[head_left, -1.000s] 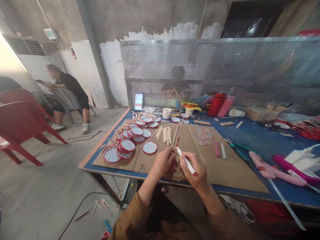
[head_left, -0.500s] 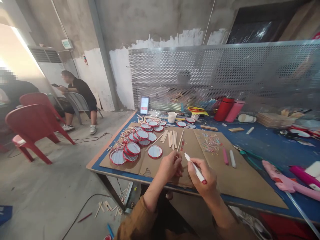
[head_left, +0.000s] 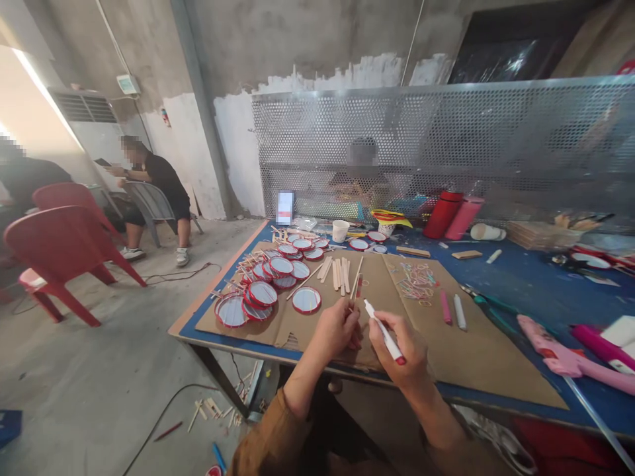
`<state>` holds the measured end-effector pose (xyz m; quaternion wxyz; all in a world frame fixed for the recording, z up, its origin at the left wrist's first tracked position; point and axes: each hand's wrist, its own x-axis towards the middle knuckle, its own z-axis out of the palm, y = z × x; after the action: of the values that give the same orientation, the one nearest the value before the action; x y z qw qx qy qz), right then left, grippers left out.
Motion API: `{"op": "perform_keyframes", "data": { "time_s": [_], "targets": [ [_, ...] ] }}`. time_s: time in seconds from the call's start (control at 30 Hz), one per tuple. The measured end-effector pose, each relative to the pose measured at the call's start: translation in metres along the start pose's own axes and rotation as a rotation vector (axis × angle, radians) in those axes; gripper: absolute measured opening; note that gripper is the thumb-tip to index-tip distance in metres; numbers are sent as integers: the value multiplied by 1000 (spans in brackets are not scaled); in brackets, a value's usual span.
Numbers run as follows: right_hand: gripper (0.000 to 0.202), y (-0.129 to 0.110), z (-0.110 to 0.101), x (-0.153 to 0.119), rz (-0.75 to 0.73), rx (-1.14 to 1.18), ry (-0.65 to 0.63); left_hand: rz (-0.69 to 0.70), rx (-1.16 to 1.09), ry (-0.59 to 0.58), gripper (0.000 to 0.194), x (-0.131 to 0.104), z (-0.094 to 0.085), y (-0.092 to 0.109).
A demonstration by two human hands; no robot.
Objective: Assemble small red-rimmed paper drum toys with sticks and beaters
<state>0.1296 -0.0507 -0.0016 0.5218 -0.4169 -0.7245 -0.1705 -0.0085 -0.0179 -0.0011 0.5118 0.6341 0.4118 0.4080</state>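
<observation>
My left hand (head_left: 339, 327) is closed round the lower end of a thin wooden stick (head_left: 356, 277), which points up and away. In my right hand (head_left: 404, 347) is a white marker (head_left: 384, 330) with a red end, its tip up near the stick but apart from it. Both hands are over the brown cardboard (head_left: 421, 350). Left of them lies a single red-rimmed disc (head_left: 306, 300), beside a pile of similar discs (head_left: 262, 293). Flat wooden sticks (head_left: 341, 276) lie just beyond my left hand.
Colored rubber bands (head_left: 418, 281), a pink marker (head_left: 445, 307) and a pink glue gun (head_left: 555, 350) are to the right. A white cup (head_left: 340, 231) and a red bottle (head_left: 443, 215) stand at the back. Two people sit at far left near red chairs (head_left: 59, 254).
The whole view has shifted slightly. My right hand and the marker have moved a little left, while my left hand keeps its hold on the stick.
</observation>
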Motion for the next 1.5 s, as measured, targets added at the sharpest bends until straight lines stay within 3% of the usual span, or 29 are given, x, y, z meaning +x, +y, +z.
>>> {"op": "perform_keyframes", "data": {
  "time_s": [0.6,1.5],
  "targets": [
    [9,-1,1,1,-28,-20,49,-37,-75,-5,8,0,0,-1],
    [12,3,1,-2,10,0,23,-3,11,-19,8,-2,-1,0]
  ]
}}
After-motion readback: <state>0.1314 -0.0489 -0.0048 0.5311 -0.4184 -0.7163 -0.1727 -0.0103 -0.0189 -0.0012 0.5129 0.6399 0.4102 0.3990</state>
